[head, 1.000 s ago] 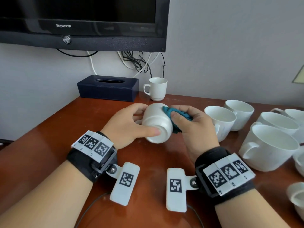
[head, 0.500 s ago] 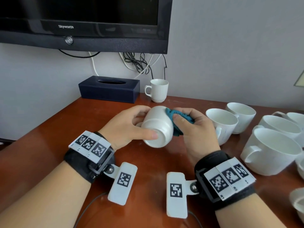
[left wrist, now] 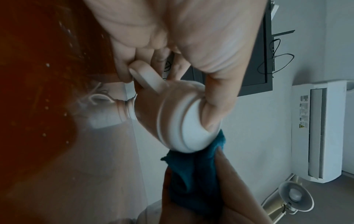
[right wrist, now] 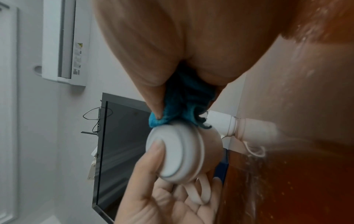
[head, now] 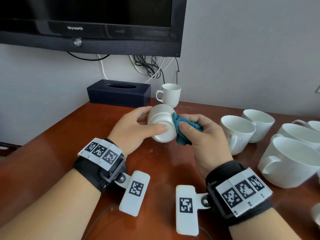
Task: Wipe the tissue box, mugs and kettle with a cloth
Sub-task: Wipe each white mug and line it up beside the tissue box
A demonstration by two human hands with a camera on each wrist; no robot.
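Seen from under the right hand [right wrist: 191,45], its thumb and fingers bunch a teal cloth [right wrist: 184,103] against the side of a white mug [right wrist: 182,151] held tipped, base toward the camera. The left hand [right wrist: 162,201] grips that mug, thumb flat on the base and fingers through the handle. Beyond them, a second white mug [right wrist: 224,124] stands on the reddish-brown table [right wrist: 287,181], with a dark television [right wrist: 118,136] and a white air conditioner [right wrist: 65,40] on the wall.
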